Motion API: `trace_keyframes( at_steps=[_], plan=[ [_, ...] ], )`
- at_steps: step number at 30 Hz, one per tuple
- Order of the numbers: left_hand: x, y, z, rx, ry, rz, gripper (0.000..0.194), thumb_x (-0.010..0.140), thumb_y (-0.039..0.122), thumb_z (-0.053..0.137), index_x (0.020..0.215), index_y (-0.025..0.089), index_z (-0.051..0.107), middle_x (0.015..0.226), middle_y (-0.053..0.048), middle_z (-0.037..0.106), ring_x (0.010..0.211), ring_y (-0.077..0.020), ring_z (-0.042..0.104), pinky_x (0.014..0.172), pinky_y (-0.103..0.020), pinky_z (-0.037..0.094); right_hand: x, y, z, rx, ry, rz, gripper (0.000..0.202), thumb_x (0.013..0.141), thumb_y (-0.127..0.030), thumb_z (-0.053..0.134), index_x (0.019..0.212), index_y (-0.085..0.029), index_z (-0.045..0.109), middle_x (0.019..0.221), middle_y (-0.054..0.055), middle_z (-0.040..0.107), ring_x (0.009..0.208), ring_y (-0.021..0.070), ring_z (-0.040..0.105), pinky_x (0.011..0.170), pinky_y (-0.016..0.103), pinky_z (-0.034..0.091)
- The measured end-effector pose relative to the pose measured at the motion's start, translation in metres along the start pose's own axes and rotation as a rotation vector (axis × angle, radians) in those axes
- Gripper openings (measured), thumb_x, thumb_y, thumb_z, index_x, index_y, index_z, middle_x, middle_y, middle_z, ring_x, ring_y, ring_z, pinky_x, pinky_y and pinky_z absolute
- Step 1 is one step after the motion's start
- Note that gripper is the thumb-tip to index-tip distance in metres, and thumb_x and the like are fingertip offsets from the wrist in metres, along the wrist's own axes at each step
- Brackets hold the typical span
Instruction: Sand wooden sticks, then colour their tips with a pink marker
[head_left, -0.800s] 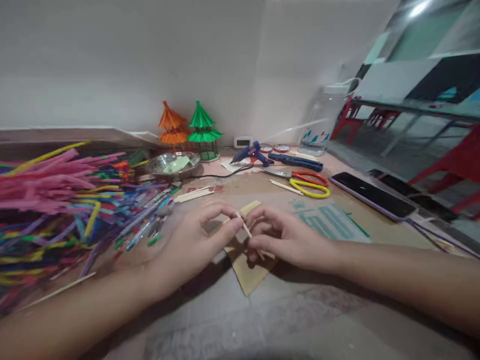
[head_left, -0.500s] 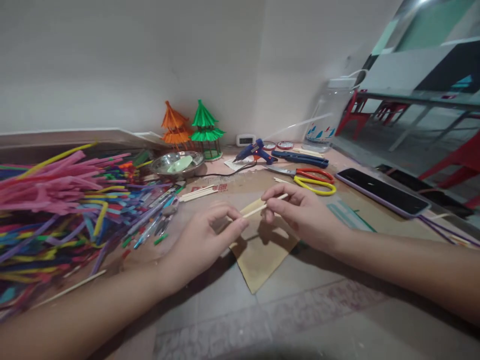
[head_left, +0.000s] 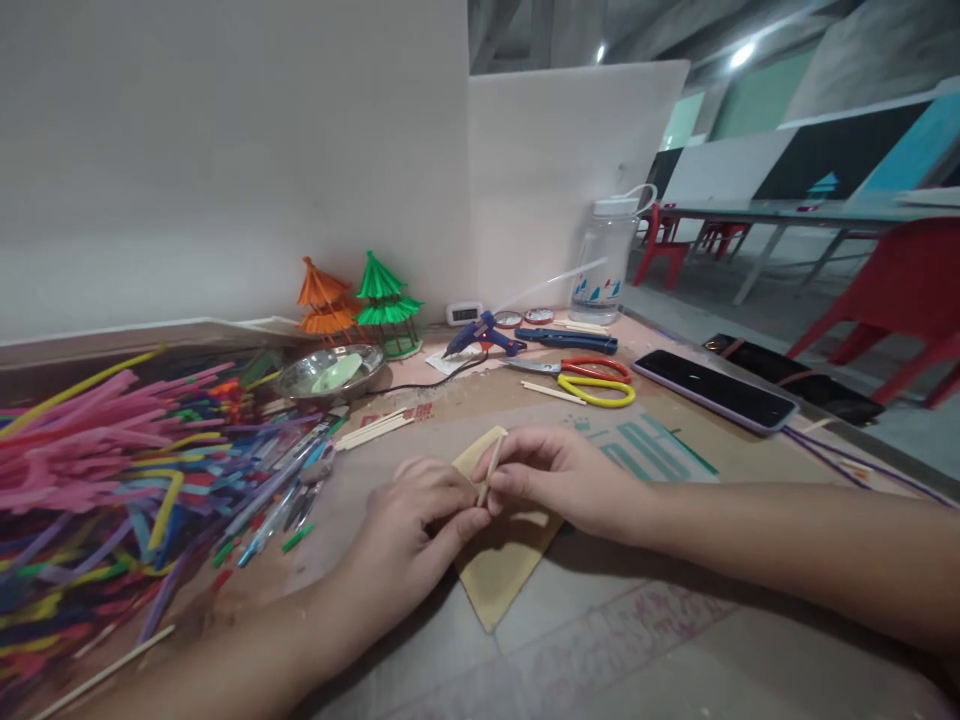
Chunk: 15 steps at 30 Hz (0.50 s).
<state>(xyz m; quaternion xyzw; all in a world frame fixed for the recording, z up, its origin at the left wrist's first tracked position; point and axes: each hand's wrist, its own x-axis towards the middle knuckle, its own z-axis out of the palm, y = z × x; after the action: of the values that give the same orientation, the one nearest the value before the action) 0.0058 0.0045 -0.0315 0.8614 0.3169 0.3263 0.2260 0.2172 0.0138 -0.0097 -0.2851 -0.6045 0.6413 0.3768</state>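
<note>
Between both hands is a thin wooden stick (head_left: 491, 466), now standing steeply. My right hand (head_left: 559, 475) pinches it between thumb and fingers. My left hand (head_left: 424, 520) is closed too, its thumb and fingertips meeting at the stick's lower end. Beneath the hands lies a tan cardboard square (head_left: 491, 590), one corner pointing toward me. Farther back on the table, several wooden sticks (head_left: 375, 428) lie in a bundle, and a few more sticks (head_left: 553, 392) rest beside the scissors (head_left: 596, 380). My hands partly cover the square.
Coloured pipe cleaners (head_left: 90, 440) are heaped at left beside pens (head_left: 281, 510). Behind stand a metal bowl (head_left: 367, 372), orange (head_left: 324, 300) and green (head_left: 386, 300) pagoda models, a glue gun (head_left: 484, 335), a blue-handled tool (head_left: 570, 341) and a water bottle (head_left: 604, 260). A phone (head_left: 712, 390) lies at right.
The stick has turned from lying nearly level to standing steeply, and my hands have come together around it. The camera view has shifted, bringing more of the room into sight.
</note>
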Motion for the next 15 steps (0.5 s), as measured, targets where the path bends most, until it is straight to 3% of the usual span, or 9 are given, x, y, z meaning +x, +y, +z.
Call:
trace_keyframes(
  at_steps=[6,10,12,15],
  plan=[
    [-0.001,-0.001,0.001,0.009,-0.010,-0.007,0.021,0.103,0.033,0.055,0.092,0.026,0.072,0.091,0.003,0.072,0.090,-0.0157,0.062,0.084,-0.032,0.041,0.001,0.002,0.001,-0.027,-0.002,-0.002,0.042,0.079,-0.055,0.080,0.085,-0.016,0.065,0.072,0.000,0.066,0.069,0.0125,0.062,0.072,0.028,0.051],
    [0.000,0.002,-0.005,0.033,-0.022,0.026,0.029,0.104,0.031,0.052,0.080,0.022,0.065,0.085,0.002,0.070,0.086,-0.0149,0.062,0.085,-0.032,0.043,0.003,-0.005,-0.003,-0.172,0.064,-0.012,0.039,0.085,-0.055,0.070,0.085,-0.018,0.059,0.068,-0.001,0.061,0.062,0.0128,0.058,0.062,0.027,0.047],
    [0.002,-0.001,-0.012,0.122,-0.010,0.026,0.028,0.103,0.031,0.050,0.080,0.021,0.063,0.085,0.001,0.068,0.084,-0.0159,0.062,0.083,-0.033,0.044,0.007,-0.015,-0.013,-0.381,0.110,-0.027,0.029,0.091,-0.047,0.064,0.085,-0.019,0.057,0.067,-0.002,0.059,0.061,0.0130,0.055,0.059,0.026,0.042],
    [0.007,-0.013,-0.028,0.330,0.045,-0.005,0.018,0.099,0.031,0.051,0.098,0.022,0.066,0.097,-0.003,0.071,0.091,-0.0208,0.065,0.082,-0.036,0.047,0.016,-0.030,-0.039,-0.940,0.120,-0.029,0.018,0.090,-0.033,0.064,0.081,-0.018,0.063,0.074,0.002,0.064,0.068,0.0153,0.055,0.061,0.027,0.037]
  ],
)
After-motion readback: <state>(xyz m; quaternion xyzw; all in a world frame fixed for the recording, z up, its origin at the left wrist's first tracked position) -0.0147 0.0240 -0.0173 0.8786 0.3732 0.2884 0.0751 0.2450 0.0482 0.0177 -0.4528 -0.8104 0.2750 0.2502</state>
